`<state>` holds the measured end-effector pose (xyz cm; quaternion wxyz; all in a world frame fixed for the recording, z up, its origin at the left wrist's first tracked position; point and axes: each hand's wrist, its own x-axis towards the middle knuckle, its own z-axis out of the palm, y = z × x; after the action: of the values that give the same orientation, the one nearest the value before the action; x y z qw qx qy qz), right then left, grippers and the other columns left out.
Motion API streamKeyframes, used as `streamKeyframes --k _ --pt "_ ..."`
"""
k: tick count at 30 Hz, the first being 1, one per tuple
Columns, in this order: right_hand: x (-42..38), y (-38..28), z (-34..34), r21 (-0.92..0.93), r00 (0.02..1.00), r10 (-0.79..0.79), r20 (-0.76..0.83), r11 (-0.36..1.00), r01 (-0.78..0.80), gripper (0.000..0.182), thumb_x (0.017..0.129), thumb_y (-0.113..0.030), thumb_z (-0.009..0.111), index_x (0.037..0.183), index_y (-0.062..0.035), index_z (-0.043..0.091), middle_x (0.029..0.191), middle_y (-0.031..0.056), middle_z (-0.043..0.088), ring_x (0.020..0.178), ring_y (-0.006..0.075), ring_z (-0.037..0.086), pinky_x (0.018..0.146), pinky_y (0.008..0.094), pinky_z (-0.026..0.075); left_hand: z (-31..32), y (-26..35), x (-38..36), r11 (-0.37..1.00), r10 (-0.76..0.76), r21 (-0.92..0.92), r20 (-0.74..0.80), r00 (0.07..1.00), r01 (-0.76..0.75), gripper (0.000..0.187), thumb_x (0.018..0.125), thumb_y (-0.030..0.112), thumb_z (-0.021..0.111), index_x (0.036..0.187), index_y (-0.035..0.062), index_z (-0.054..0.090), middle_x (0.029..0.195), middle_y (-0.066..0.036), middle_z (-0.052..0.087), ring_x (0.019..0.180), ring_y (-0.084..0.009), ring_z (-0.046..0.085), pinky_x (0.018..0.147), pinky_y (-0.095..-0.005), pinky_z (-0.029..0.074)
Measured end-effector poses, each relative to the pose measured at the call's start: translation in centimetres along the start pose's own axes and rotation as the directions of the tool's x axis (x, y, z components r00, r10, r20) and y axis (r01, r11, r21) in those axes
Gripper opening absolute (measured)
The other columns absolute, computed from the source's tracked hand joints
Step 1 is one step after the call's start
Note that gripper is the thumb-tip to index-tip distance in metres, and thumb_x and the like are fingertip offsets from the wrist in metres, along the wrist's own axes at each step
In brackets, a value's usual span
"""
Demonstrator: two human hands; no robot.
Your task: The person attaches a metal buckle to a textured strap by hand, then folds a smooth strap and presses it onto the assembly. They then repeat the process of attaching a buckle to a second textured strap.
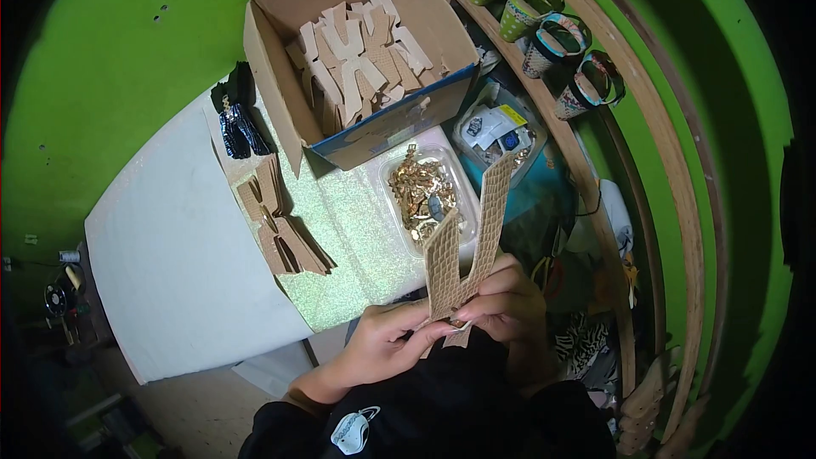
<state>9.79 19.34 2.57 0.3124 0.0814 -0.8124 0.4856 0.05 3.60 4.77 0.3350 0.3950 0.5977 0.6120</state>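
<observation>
Close to my body, both hands pinch a tan X-shaped sandal upper (pixel 489 221) with a woven-like texture. My left hand (pixel 384 348) grips its lower left side, thumb and fingers closed. My right hand (pixel 507 299) closes on the crossing and right side. Between the fingertips a small shiny ornament (pixel 459 323) shows, mostly hidden. Two long arms of the upper point away from me. Just beyond them is a clear plastic tub (pixel 387 212) of gold-coloured metal ornaments (pixel 422 191).
A cardboard box (pixel 391 132) holds many similar cut uppers (pixel 361 64). Left of the tub lies a stack of brown uppers (pixel 276 225), with a dark shiny piece (pixel 238 123) beyond. Another plastic tub (pixel 531 140) sits right. Small sandals (pixel 586 93) stand on a wooden shelf (pixel 565 140).
</observation>
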Motion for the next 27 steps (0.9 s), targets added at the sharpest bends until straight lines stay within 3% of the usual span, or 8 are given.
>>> streamKeyframes --k 7,10,13,16,19,22,23,27 --pt "-0.2 -0.2 -0.2 -0.036 1.000 0.009 0.008 0.999 -0.009 0.026 0.058 -0.004 0.070 0.081 -0.0141 0.065 0.075 -0.0036 0.048 0.066 0.0144 0.045 0.059 0.0250 0.038 0.2 0.0 0.2 0.995 0.077 0.056 0.010 0.997 -0.078 0.025 0.077 0.003 0.059 0.101 0.0005 0.057 0.063 -0.009 0.057 0.050 -0.0140 0.054 0.046 -0.0239 0.041" --pt "-0.4 -0.3 0.1 -0.082 1.000 0.013 0.001 0.997 -0.013 0.025 0.059 -0.004 0.070 0.081 -0.0139 0.065 0.076 -0.0034 0.048 0.067 0.0146 0.046 0.060 0.0249 0.039 0.3 0.2 -0.1 0.993 0.028 0.110 0.021 0.999 -0.030 0.026 0.076 0.003 0.059 0.102 0.0003 0.056 0.066 -0.010 0.058 0.052 -0.0160 0.056 0.048 -0.0245 0.043" --pt "-0.3 -0.3 0.5 -0.102 0.997 0.026 -0.073 0.994 -0.034 0.006 0.069 -0.014 0.068 0.072 -0.0114 0.062 0.069 -0.0021 0.049 0.066 0.0158 0.048 0.061 0.0267 0.041 0.6 0.0 0.0 0.994 0.039 0.107 -0.023 0.999 -0.036 0.027 0.077 0.003 0.059 0.104 0.0004 0.055 0.067 -0.010 0.059 0.055 -0.0161 0.057 0.051 -0.0240 0.044" --pt "-0.5 0.1 0.2 -0.031 0.997 -0.001 -0.078 1.000 -0.001 0.026 0.060 -0.003 0.070 0.083 -0.0135 0.065 0.078 -0.0010 0.045 0.070 0.0154 0.046 0.063 0.0249 0.040 0.8 0.4 0.4 0.997 0.028 0.074 -0.033 0.999 -0.026 0.029 0.077 0.003 0.058 0.107 0.0006 0.054 0.070 -0.011 0.060 0.058 -0.0152 0.058 0.054 -0.0239 0.045" --pt "-0.8 0.2 -0.3 0.067 0.977 0.213 -0.011 0.975 -0.212 0.027 0.062 -0.004 0.071 0.087 -0.0118 0.064 0.085 0.0033 0.034 0.077 0.0132 0.042 0.066 0.0237 0.039 0.5 -0.3 0.3 0.996 -0.074 0.055 0.017 0.997 0.073 0.032 0.078 0.003 0.057 0.110 0.0010 0.052 0.074 -0.011 0.061 0.062 -0.0139 0.059 0.057 -0.0238 0.046" --pt "-0.7 0.3 -0.1 0.139 0.957 0.287 -0.034 0.950 -0.280 0.027 0.062 -0.004 0.071 0.087 -0.0110 0.064 0.086 0.0037 0.034 0.077 0.0128 0.042 0.067 0.0238 0.039 0.3 -1.0 0.5 0.994 -0.104 0.041 0.049 0.993 0.102 0.034 0.078 0.002 0.057 0.111 0.0007 0.051 0.085 -0.014 0.061 0.073 -0.0134 0.059 0.060 -0.0242 0.046" --pt "-0.9 0.5 -0.1 0.138 0.946 0.322 -0.028 0.939 -0.316 0.027 0.062 -0.003 0.071 0.087 -0.0106 0.063 0.088 0.0043 0.035 0.078 0.0130 0.042 0.068 0.0242 0.038 0.6 -1.6 0.7 0.999 0.013 0.033 0.004 1.000 -0.013 0.032 0.078 0.000 0.055 0.111 0.0000 0.051 0.094 -0.013 0.056 0.073 -0.0118 0.056 0.059 -0.0219 0.044" --pt "-0.8 0.7 0.0 0.117 0.921 0.390 -0.010 0.915 -0.387 0.026 0.062 -0.004 0.071 0.086 -0.0094 0.062 0.090 0.0047 0.037 0.077 0.0135 0.044 0.070 0.0236 0.037 0.7 -2.4 0.8 0.989 -0.097 -0.116 -0.025 0.995 0.094 0.026 0.078 -0.005 0.052 0.105 -0.0020 0.052 0.093 -0.007 0.047 0.063 -0.0090 0.046 0.054 -0.0187 0.039"
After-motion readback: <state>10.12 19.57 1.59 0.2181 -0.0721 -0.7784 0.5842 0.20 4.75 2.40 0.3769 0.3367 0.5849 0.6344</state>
